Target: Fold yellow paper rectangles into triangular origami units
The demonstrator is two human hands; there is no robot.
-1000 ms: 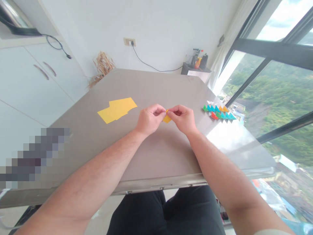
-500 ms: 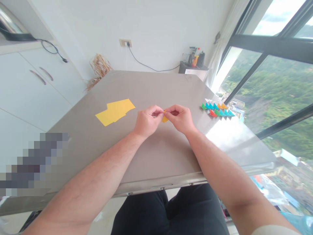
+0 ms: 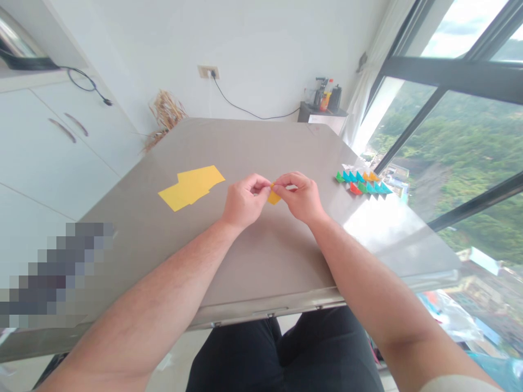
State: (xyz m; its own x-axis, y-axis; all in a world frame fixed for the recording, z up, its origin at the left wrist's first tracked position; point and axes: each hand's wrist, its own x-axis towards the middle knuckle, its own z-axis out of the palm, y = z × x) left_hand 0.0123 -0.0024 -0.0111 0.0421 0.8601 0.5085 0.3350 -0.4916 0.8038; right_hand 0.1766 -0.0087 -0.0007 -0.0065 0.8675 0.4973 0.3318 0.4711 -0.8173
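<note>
Between my fingertips is a small folded piece of yellow paper (image 3: 274, 196), partly covered by the fingers. My left hand (image 3: 246, 200) pinches it from the left with thumb and forefinger. From the right, my right hand (image 3: 299, 195) grips the same piece, its fingertips almost touching those of the left. Which fold the fingers press on is hidden. Left of my hands, several flat sheets of yellow paper (image 3: 192, 186) lie overlapping on the table. Over to the right stand two rows of small folded paper boats (image 3: 370, 188) in green, blue, orange and red.
The grey-brown table (image 3: 261, 147) has its front edge close to my lap. A large window (image 3: 461, 130) runs along the right. Behind the table, a small cabinet (image 3: 322, 115) carries bottles, and a black cable (image 3: 245, 111) hangs along the wall. Dried stalks (image 3: 165, 114) stand at the back left.
My hands have shifted very slightly left, and a little more of the yellow folded paper shows below the fingertips. The sheets and boats stay where they were.
</note>
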